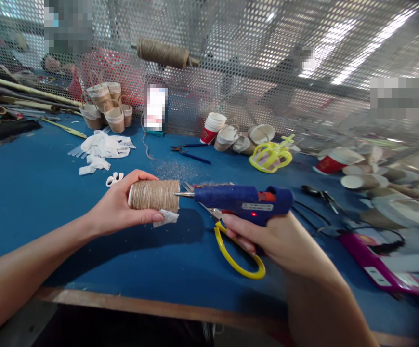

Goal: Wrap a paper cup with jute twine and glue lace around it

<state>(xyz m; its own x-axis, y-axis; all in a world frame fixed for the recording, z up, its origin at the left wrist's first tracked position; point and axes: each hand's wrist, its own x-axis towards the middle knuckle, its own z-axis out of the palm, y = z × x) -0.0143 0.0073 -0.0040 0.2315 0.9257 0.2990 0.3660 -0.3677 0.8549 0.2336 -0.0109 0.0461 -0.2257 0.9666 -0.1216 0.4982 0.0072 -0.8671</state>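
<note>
My left hand point(117, 205) is wrapped round a twine-covered cup point(155, 195) lying sideways above the table, its white rim against my palm. A strip of white fabric point(166, 218) hangs at the cup's right end, close to my thumb. In my right hand point(263, 233) is a blue glue gun point(227, 198) with a small red light lit. Its metal nozzle points left and meets the twine near the cup's right end. Yellow-handled scissors point(240, 260) lie beneath the glue gun, their blades partly hidden by it.
White fabric scraps point(104, 144) lie at left, near finished twine cups point(114, 119). Pliers point(191, 153), stacked paper cups point(213, 127) and a yellow woven piece point(270, 156) stand farther back. At right are black-handled scissors point(320, 196) and a purple power strip point(379, 265). A twine roll point(162, 53) hangs on the mesh.
</note>
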